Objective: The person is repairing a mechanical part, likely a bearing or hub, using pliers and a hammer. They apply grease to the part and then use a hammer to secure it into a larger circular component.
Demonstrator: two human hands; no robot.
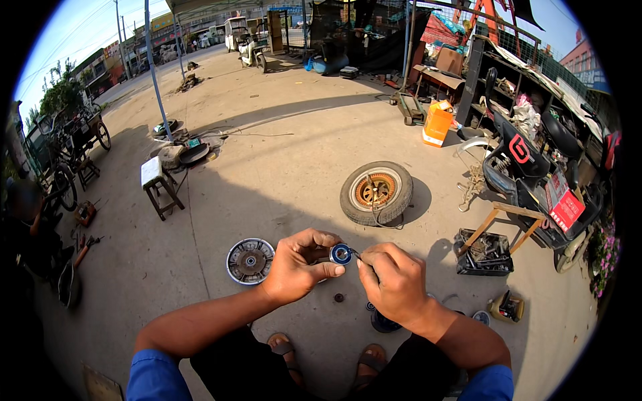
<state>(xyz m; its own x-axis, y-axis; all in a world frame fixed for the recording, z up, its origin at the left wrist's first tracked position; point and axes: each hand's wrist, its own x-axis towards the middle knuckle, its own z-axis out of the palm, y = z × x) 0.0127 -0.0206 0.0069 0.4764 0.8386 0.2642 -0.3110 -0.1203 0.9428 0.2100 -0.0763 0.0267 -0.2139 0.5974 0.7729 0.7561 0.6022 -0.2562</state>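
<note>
Concrete ground (pixel 281 140): bright and sunlit out ahead, shaded around my sandals (pixel 284 347), with parts spread all over it.
Black scooter (pixel 518 157): parked off to my right, a red box on it.
Wheel (pixel 376 194): here it is, flat on the ground straight ahead of me, tyre on, coppery hub facing up.
Stool (pixel 160 184): standing well off to the left, pale on top.
Black toolbox (pixel 484 254): out on the right, packed with tools, a wooden frame (pixel 513 211) right over it.
Silver hub cover (pixel 251 261): on the ground to the left, its right edge partly blocked by my left hand (pixel 294 267).
Dark round part (pixel 384 322): down low, half hidden behind my right hand (pixel 396 279) and wrist.
Left hand: closed up, thumb and fingers pinching the bearing (pixel 341 253) by its rim.
Right hand: fingers squeezed round a thin dark tool (pixel 356 254), just beside the left.
Bearing: there it is, up between my two hands, blue ring facing me, fingers covering its left edge.
Thin dark tool: tip right at the bearing's right side; touching or not, I can't tell.
Small brown ring (pixel 339 298): on the ground, showing below the bearing.
</note>
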